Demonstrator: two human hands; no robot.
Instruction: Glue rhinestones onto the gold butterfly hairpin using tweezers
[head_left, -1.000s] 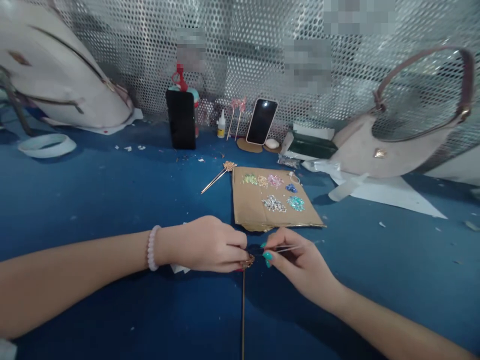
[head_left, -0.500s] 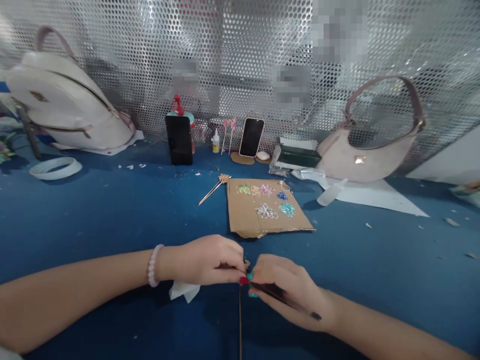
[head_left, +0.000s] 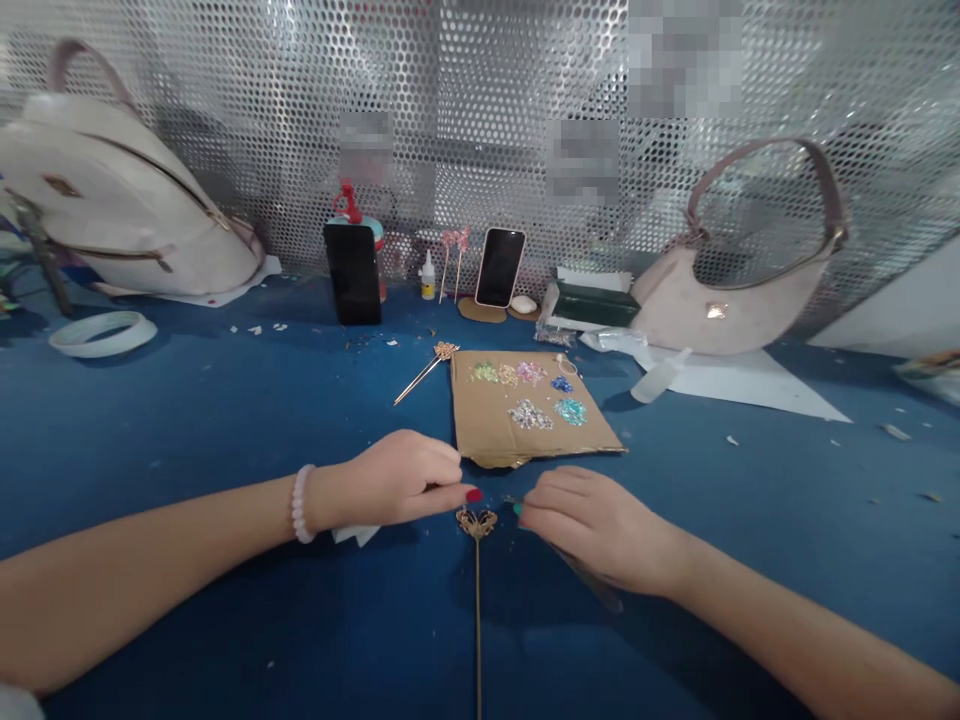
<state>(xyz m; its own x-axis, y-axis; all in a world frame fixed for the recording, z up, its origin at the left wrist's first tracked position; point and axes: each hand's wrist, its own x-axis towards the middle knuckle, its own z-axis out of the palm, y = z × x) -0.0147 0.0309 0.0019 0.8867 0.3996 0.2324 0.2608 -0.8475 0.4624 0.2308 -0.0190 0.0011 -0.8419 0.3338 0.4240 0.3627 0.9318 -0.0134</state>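
Observation:
A butterfly-topped metal hairpin point(head_left: 477, 522) lies on the blue table with its long stem toward me. Just up and left of the butterfly is my left hand point(head_left: 401, 480), fingers curled and thumb stretched along them; what it pinches, if anything, is too small to make out. My right hand point(head_left: 600, 525), right of the butterfly, is closed on a thin dark tool point(head_left: 592, 582), whose tip pokes out past the fingers. Beyond both hands, a cardboard piece point(head_left: 487, 425) bears small piles of coloured gems. White paper point(head_left: 356, 534) shows under my left wrist.
A two-pronged hairpin point(head_left: 420, 376) lies left of the cardboard. Behind stand two phones point(head_left: 354, 275), point(head_left: 501, 267), a glue bottle point(head_left: 428, 276) and a green box point(head_left: 598, 303). Bags point(head_left: 124, 200), point(head_left: 727, 300) flank them; a tape roll point(head_left: 103, 334) lies left and a plastic bottle point(head_left: 660, 377) right.
My hands have come apart and moved away from me, uncovering the butterfly top between them. The tool has moved along with my right hand.

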